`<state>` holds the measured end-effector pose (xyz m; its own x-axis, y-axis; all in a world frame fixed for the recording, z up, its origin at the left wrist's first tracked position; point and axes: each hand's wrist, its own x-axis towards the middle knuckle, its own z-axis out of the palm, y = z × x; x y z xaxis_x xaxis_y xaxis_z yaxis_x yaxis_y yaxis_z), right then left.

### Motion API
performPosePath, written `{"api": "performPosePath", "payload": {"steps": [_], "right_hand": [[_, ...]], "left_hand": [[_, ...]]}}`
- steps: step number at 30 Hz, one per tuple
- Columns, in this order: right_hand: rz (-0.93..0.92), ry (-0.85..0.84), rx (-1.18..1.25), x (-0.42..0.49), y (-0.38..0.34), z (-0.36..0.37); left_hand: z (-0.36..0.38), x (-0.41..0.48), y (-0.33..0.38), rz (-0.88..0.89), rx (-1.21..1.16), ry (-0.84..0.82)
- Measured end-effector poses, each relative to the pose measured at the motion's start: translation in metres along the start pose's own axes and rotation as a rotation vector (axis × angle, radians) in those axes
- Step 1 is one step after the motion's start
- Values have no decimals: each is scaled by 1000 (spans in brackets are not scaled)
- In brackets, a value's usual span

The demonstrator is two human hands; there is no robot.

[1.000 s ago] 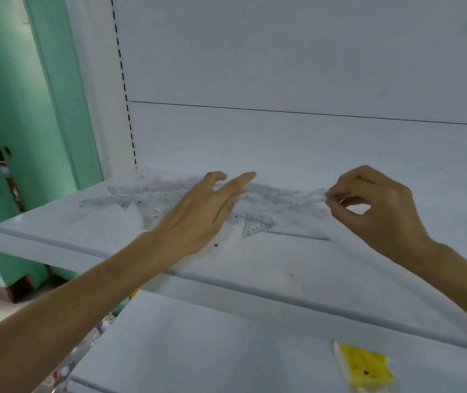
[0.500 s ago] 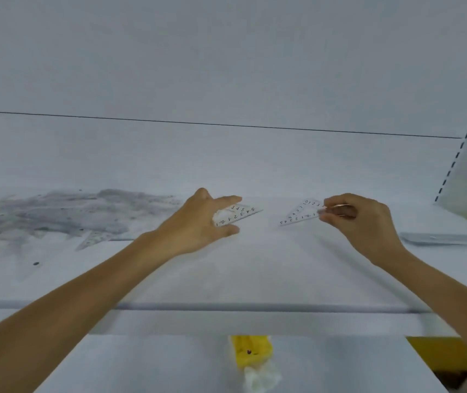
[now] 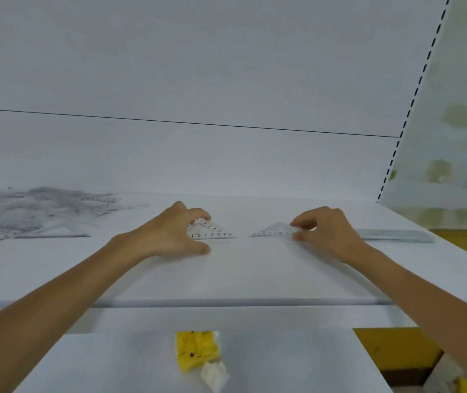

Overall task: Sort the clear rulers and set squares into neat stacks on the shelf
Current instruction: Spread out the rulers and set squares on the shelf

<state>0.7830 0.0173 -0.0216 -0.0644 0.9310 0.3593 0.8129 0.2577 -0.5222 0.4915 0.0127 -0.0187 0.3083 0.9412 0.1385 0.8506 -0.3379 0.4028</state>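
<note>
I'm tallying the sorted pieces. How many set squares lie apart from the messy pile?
2: one set square under the left hand, another set square pinched by the right hand. More may be buried in the pile at left.

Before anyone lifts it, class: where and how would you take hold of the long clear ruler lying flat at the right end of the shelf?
Take the long clear ruler by its long edges near the middle, coming from above at the front. It lies flat on the shelf, so probably tip one edge up first, then pinch it.
</note>
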Motion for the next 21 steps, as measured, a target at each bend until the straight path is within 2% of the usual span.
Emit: {"api": "performPosePath", "payload": {"steps": [8,13,16,21], "right_hand": [[-46,-91,-134,9,9,5],[-129,-169,-217,-3,8,1],[-193,-130,-268,-25,11,-8],[-186,-99,-258,-81,24,-23]], "left_hand": [[10,10,18,-81,-55,162],[7,12,32,-16,-122,122],[12,17,42,-18,-197,167],[25,37,60,5,-214,220]]}}
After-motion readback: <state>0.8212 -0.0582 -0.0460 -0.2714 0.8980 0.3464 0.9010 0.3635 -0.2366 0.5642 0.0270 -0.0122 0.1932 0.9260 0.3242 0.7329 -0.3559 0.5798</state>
